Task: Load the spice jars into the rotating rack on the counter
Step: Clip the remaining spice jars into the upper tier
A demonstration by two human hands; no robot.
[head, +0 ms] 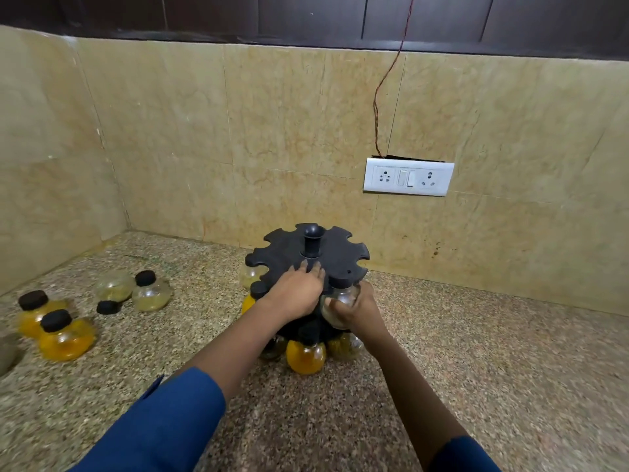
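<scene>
Far to my left on the speckled granite counter point(476, 369) stand two round glass jars filled with bright yellow powder point(66, 338), each capped with a black lid, touching one another. A little further in lie two paler jars point(151, 294) holding a thin layer of pale yellowish-green spice; one stands upright with its black cap on, the other beside it looks tipped, and a loose black cap point(108, 307) sits just in front of them.

Toward the middle stands the rotating rack point(306, 253): black plastic, a notched upper disc with open slots round its rim and a central post ending in a knob. A pale jar point(250, 274) hangs in a slot at the rack's left edge. Below, on the lower tier, hang a dark jar, a yellow-filled jar point(305, 356) at the front and a greenish one beside it.

My left hand point(296, 294) lies flat on top of the upper disc, fingers spread and pressing down, gripping nothing. My right hand point(357, 310) is wrapped round a clear jar point(340, 301) with a little pale spice and a black cap, its neck right at a slot on the disc's right front edge. Whether it is fully seated I cannot tell.

On the tiled wall to the right is a white socket plate point(408, 177) with a thin red wire point(384, 90) running up from it.
</scene>
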